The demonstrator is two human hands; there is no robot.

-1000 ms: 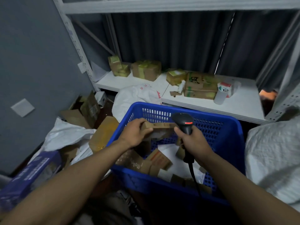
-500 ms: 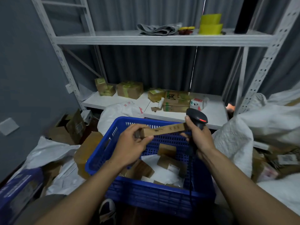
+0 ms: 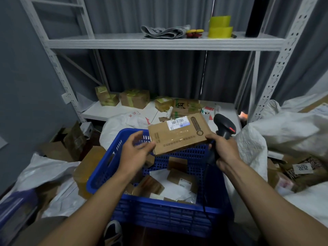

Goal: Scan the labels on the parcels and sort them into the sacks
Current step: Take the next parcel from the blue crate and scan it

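- brown cardboard parcel (image 3: pixel 179 139), flat and thin, held tilted in the air above the far rim of the blue basket (image 3: pixel 106 167), white label (image 3: pixel 178 122) face up near its far edge.
- probably light and stiff; shiny taped face, so likely a little slippery; best taken by the two near corners or along a long edge, never over the label.
- left hand (image 3: pixel 134 151) at the near-left corner, fingers loosely spread and blurred, thumb tip at the edge; true pinch or mere touch not clear.
- right hand (image 3: pixel 222 150) curled tight round the handle of the black scanner (image 3: pixel 224 124), thumb side touching the near-right corner of the parcel; scanner head just beside the parcel's right edge.
- more small parcels (image 3: pixel 179 176) and white envelopes (image 3: pixel 159 174) loose in the basket below.
- white sacks close by: one (image 3: pixel 253 144) just right of the basket, another (image 3: pixel 122 126) behind it.
- metal shelf (image 3: pixel 159 42) at the back, taped boxes (image 3: pixel 134 98) on the lower board, yellow tape rolls (image 3: pixel 220 26) on top.
- scanner cord (image 3: pixel 205 189) hanging across the basket, likely to snag on a swing toward a sack.
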